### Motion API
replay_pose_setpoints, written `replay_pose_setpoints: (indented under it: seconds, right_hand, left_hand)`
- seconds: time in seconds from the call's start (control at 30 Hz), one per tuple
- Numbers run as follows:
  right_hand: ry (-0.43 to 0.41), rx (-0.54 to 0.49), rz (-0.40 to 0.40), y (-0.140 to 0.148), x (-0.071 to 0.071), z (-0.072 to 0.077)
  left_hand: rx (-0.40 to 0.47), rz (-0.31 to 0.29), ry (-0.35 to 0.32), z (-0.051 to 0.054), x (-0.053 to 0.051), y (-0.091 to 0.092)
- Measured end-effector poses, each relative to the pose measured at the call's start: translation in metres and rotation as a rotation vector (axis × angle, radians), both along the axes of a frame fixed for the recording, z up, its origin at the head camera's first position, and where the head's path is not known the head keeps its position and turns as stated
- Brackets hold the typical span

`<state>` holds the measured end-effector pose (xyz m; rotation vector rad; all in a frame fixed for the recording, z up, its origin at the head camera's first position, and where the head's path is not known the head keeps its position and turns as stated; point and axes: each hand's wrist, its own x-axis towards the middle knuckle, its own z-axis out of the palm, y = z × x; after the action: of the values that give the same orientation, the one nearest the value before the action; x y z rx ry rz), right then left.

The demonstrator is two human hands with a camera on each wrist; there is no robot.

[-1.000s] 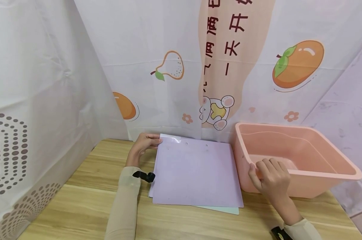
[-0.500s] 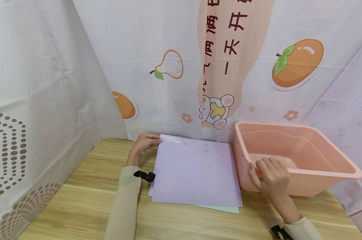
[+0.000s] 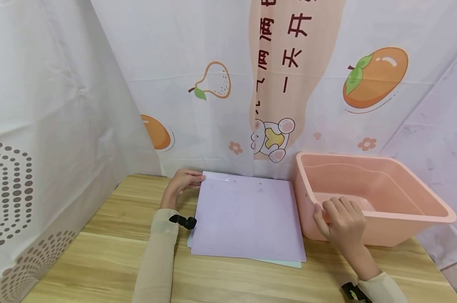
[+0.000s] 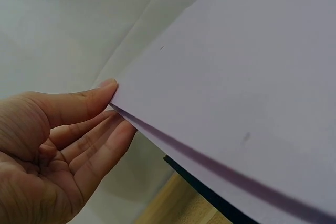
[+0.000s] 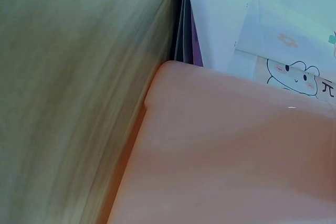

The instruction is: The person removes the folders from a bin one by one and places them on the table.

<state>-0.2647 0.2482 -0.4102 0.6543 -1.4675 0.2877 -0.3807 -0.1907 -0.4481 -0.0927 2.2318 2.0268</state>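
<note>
A flat lilac folder (image 3: 247, 219) lies on top of a pile, two small rivets near its far edge. My left hand (image 3: 183, 181) pinches its far left corner; in the left wrist view the thumb (image 4: 84, 106) is on top and the fingers (image 4: 105, 150) lie beneath. Under it a pale green sheet (image 3: 285, 263) pokes out at the front, and a dark green edge (image 4: 207, 190) shows lower in the pile. My right hand (image 3: 344, 221) grips the near left rim of a pink plastic tub (image 3: 387, 227). The right wrist view shows the tub's wall but not the hand.
The pile lies against the tub's left side on a wood-grain table (image 3: 111, 261). Behind both hangs a printed white curtain (image 3: 168, 50) with fruit drawings. Another curtain (image 3: 54, 105) closes the left side, and a marbled sheet (image 3: 437, 160) the right.
Both hands keep their places and holds. The folder and tub stay put, apart from a very slight shift of the whole head view.
</note>
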Motion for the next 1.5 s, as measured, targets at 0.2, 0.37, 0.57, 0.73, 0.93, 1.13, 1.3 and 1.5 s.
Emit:
replay_pose_setpoints:
  seconds: [0.2, 0.37, 0.57, 0.73, 0.93, 1.13, 1.3, 1.5]
  right_hand:
    - [-0.002, -0.006, 0.002, -0.0005, -0.0002, -0.0002]
    - [0.001, -0.007, 0.002, -0.0008, -0.0003, -0.0002]
    - [0.003, -0.009, -0.006, -0.0002, 0.0002, -0.0004]
    - [0.001, -0.006, -0.009, -0.0001, 0.0001, -0.0007]
    - [0.005, -0.007, -0.004, -0.0006, -0.0002, 0.0005]
    - [0.004, -0.009, -0.008, -0.0004, 0.0000, 0.0002]
    - [0.007, -0.012, -0.008, -0.0008, -0.0005, 0.0001]
    - [0.012, -0.011, -0.007, -0.0008, -0.0007, -0.0001]
  left_hand:
    - [-0.018, -0.018, -0.023, -0.0004, 0.0001, 0.0002]
    - [-0.012, -0.038, -0.031, -0.0015, 0.0001, 0.0005]
    - [-0.008, -0.050, -0.040, -0.0032, -0.0004, 0.0018]
    - [-0.003, -0.055, -0.049, -0.0041, -0.0022, 0.0022]
    - [-0.023, -0.061, -0.069, -0.0019, -0.0005, 0.0014]
    - [-0.090, -0.066, -0.062, 0.0021, 0.0016, 0.0011]
    - [-0.117, -0.048, -0.068, 0.0042, 0.0026, 0.0013]
    - [-0.130, -0.032, -0.076, 0.0054, 0.0024, 0.0019]
